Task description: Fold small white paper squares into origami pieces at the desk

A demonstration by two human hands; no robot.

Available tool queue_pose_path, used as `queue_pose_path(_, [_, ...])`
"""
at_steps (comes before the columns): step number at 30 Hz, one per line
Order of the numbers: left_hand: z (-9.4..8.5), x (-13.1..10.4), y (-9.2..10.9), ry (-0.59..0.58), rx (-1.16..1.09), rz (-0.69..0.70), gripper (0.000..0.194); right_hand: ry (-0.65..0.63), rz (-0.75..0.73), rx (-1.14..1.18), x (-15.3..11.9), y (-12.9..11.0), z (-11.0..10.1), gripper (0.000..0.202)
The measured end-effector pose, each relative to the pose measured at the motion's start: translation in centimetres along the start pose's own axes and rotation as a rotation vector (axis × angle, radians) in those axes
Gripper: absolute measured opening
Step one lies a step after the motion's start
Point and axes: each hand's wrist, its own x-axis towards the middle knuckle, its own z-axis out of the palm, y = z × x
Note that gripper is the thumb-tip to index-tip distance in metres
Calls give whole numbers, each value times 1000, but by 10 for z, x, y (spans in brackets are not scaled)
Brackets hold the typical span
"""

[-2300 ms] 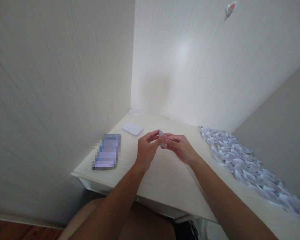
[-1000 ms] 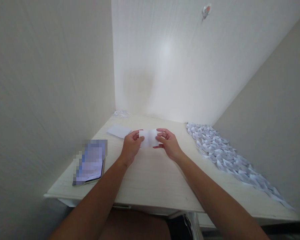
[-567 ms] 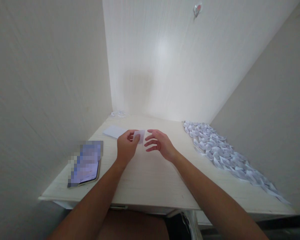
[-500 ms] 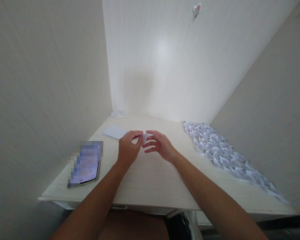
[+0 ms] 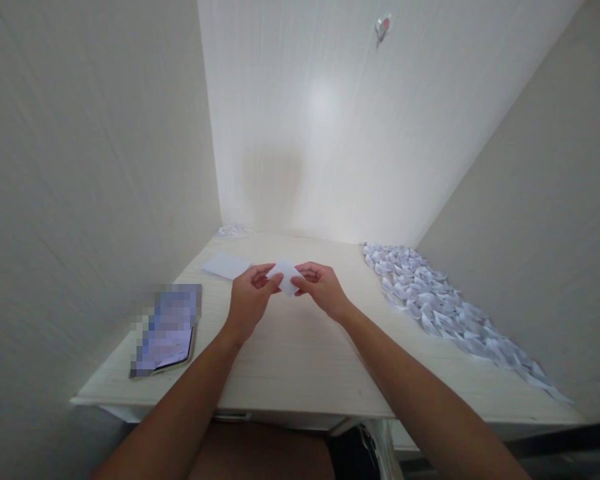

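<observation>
A small white piece of paper (image 5: 287, 275) is held up between my two hands, above the middle of the desk. My left hand (image 5: 253, 293) pinches its left corner between thumb and fingers. On the opposite side, my right hand (image 5: 323, 288) grips the right corner the same way, thumb toward me. Just behind my left hand lies a flat stack of white paper (image 5: 225, 265), partly covered by that hand.
A phone (image 5: 170, 330) with a blurred screen rests on the desk (image 5: 300, 373) at the left. Many folded white paper pieces (image 5: 430, 300) spread along the right wall. More white paper bits (image 5: 234, 231) sit in the far left corner. Walls enclose the desk on three sides.
My right hand, its fingers spread before, has closed on the paper's right corner. The paper now faces me flat and shows more of its surface. The view has shifted slightly.
</observation>
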Motion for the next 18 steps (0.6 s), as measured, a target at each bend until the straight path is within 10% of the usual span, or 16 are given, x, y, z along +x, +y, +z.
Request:
queue_pose_path(11, [-22,5,19,-111,27,-22,62,-192,-390,-484,-10,-11,4,18])
queue_pose_path(18, [-28,-1,31,-325,15,51,31,-33,-331,-211,-6,-5,7,13])
